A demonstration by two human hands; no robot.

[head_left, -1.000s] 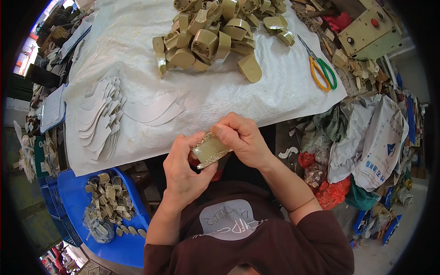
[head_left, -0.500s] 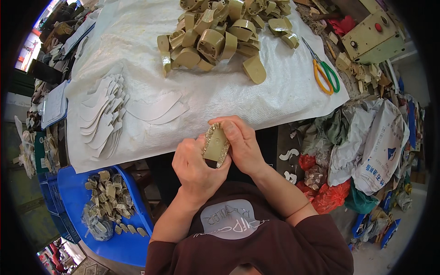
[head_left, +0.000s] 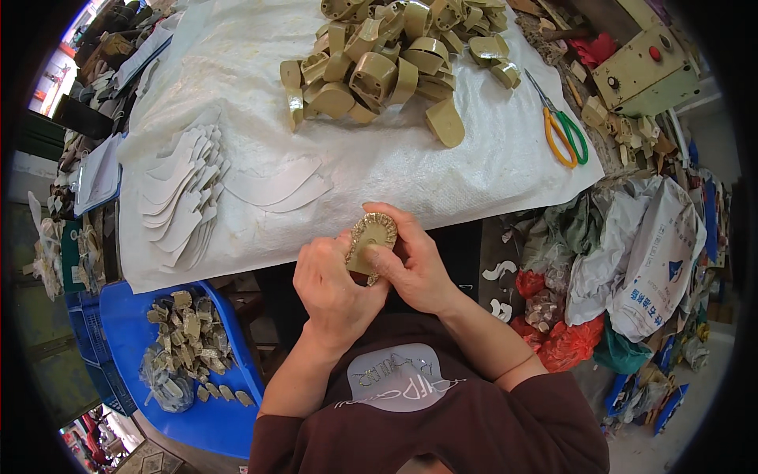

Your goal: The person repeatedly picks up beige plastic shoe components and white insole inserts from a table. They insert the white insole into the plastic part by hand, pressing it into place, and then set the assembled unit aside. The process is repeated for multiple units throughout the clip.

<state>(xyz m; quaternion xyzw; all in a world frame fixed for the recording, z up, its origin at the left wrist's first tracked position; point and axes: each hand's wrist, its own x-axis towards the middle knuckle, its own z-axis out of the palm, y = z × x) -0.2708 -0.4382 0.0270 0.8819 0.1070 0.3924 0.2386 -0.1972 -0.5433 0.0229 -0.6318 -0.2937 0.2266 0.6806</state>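
Note:
Just in front of the table's near edge, a beige shoe heel with a glittery wrap is held between both hands. Its flat face is turned up, and the wrap's edge lies in small pleats around the rim. My left hand grips the heel from the left, fingers curled behind it. From the right, my right hand closes around it, its thumb pressed on the flat face. The heel's underside and several fingertips are hidden. Beyond the hands lie white curved strips, stacked on the left, and two looser strips beside them.
A pile of bare beige heels covers the table's far middle. Scissors lie at the right on the white sheet. Glittery heels fill a blue chair at lower left. A control box and plastic bags stand right.
My right thumb has moved from the heel's right edge onto its flat face. The heel has turned slightly, showing its rounded, pleated end. The whole view has shifted a little.

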